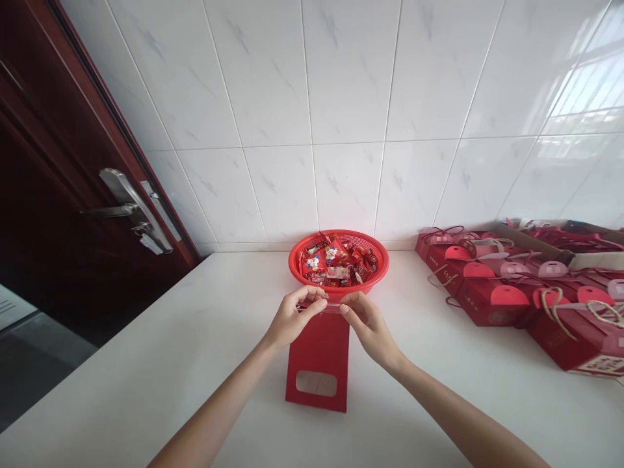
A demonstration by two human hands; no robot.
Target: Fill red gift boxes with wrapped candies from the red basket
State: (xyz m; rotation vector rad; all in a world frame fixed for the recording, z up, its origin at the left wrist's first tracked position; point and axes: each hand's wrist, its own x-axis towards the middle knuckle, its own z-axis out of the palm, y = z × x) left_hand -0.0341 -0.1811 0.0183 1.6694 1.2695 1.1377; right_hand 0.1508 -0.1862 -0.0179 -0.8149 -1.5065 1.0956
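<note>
A red cardboard gift box (319,348) is in front of me, with an oval cut-out near its lower edge. My left hand (298,315) pinches the box's far upper edge at its left side, thumb against fingers. On the right side of the same edge, my right hand (368,322) has its thumb and forefinger closed on it. A thin, pale, see-through strip shows between the fingertips; what it is I cannot make out. Just beyond the hands stands a red plastic basket (383,266) full of wrapped candies (336,263). The fingers partly cover the box's top.
Several red gift boxes (492,299) with rope handles stand in a group on the right of the white table (209,383). Behind them is an open cardboard carton (597,260) with dark red things inside. A tiled wall (273,188) borders the back, a dark door (63,130) the left.
</note>
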